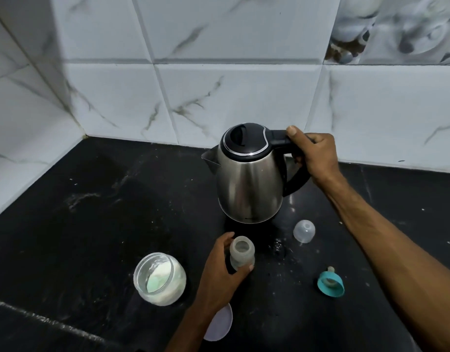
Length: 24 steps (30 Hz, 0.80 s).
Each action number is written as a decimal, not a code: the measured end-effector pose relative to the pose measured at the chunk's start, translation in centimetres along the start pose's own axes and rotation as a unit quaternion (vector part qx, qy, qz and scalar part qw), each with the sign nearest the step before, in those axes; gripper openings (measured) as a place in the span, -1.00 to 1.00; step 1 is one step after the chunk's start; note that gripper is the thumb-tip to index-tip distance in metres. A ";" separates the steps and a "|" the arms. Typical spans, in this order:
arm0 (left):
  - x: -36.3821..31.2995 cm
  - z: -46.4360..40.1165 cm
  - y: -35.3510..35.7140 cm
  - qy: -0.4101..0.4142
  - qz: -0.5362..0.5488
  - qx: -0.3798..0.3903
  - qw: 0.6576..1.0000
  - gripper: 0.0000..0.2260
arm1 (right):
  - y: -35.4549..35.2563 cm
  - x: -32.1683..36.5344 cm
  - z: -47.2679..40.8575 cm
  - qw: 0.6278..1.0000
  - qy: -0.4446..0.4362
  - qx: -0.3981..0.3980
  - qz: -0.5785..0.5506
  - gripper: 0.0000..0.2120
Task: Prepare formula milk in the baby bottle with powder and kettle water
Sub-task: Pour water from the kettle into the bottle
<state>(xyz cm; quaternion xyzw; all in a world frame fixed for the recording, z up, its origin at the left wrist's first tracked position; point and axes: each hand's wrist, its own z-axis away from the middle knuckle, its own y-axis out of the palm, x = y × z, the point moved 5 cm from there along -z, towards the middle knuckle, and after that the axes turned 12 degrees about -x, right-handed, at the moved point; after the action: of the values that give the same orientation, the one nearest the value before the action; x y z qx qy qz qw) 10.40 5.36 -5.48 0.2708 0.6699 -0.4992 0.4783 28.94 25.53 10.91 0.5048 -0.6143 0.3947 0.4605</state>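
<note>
Right hand (312,156) has its grip wrapped round the black handle of the steel kettle (249,179), thumb laid flat along the top of the handle and the other fingers curled underneath. Kettle sits upright at about 12 o'clock from the middle of the black worktop (79,199), lid down, spout pointing over to 9 o'clock; can't really tell if its base is resting on the worktop or just lifted off it, the bottom edge is too dark to call. Left hand (223,270) has its grip curled round the baby bottle (241,255), thumb on the near side and fingers round the far side, so it's pinching the body of it. Bottle is standing upright with its mouth open, right in front of the kettle at its 6 o'clock, close but not touching. At 9 o'clock from the bottle is the open glass jar of white powder (159,278), leaning a bit toward the camera. Clear dome cap (304,231) lies at 3 o'clock from the bottle, and the teal ring with the teat (330,283) is further out around 4 o'clock. A pale round lid (220,323) peeks out from under the left forearm at 6 o'clock. Marbled white tiles (218,97) behind everything.
</note>
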 end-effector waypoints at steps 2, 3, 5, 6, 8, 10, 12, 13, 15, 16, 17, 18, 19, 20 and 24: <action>-0.1 0.0 0.0 0.006 -0.001 0.002 1.000 -0.30 | -1.3 0.7 0.2 1.000 -0.003 -0.007 0.001 -0.26; -0.2 0.0 -0.1 0.011 -0.001 -0.001 1.000 -0.31 | -1.9 1.1 0.4 1.000 -0.003 -0.010 0.000 -0.24; -0.2 -0.1 -0.1 0.018 -0.002 -0.007 1.000 -0.32 | -3.1 1.8 0.8 1.000 -0.005 -0.017 0.002 -0.22; -0.3 -0.1 -0.2 0.021 -0.003 -0.011 1.000 -0.32 | -3.6 2.2 1.0 1.000 -0.008 -0.019 0.005 -0.24; -0.3 -0.2 -0.3 0.029 -0.005 -0.018 0.999 -0.32 | -4.5 2.9 1.6 1.000 -0.014 -0.021 0.009 -0.28; -0.3 -0.4 -0.3 0.037 -0.010 -0.023 0.999 -0.31 | -5.3 3.4 2.1 0.999 -0.018 -0.022 0.014 -0.30; -0.4 -0.5 -0.2 0.042 -0.012 -0.023 0.999 -0.32 | -6.1 3.8 2.7 0.999 -0.021 -0.026 0.025 -0.35; -0.5 -0.5 -0.2 0.046 -0.015 -0.023 0.999 -0.33 | -6.4 3.9 2.9 0.999 -0.023 -0.027 0.031 -0.38; -0.6 -0.6 -0.1 0.054 -0.022 -0.021 0.998 -0.37 | -7.1 4.1 3.3 0.999 -0.025 -0.027 0.039 -0.44; -0.6 -0.5 -0.1 0.059 -0.023 -0.018 0.998 -0.39 | -7.3 4.2 3.6 0.998 -0.026 -0.027 0.043 -0.44; -0.6 -0.5 -0.1 0.063 -0.023 -0.016 0.998 -0.42 | -7.6 4.2 3.8 0.998 -0.027 -0.028 0.048 -0.43; -0.6 -0.5 0.0 0.066 -0.021 -0.015 0.997 -0.46 | -7.9 4.3 4.0 0.998 -0.028 -0.028 0.052 -0.44; -0.5 -0.5 0.0 0.069 -0.018 -0.015 0.997 -0.48 | -8.2 4.3 4.1 0.998 -0.030 -0.029 0.056 -0.44; -0.5 -0.5 0.0 0.072 -0.016 -0.016 0.997 -0.50 | -8.5 4.3 4.2 0.997 -0.031 -0.030 0.058 -0.44; -0.6 -0.4 -0.2 0.080 -0.013 -0.025 0.996 -0.53 | -9.7 4.2 4.5 0.996 -0.043 -0.031 0.078 -0.22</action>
<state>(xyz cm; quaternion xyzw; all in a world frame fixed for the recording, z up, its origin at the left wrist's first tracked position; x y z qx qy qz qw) 10.33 5.78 -4.84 0.2893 0.7214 -0.4653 0.4235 37.44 18.44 14.00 0.4572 -0.6831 0.3877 0.4171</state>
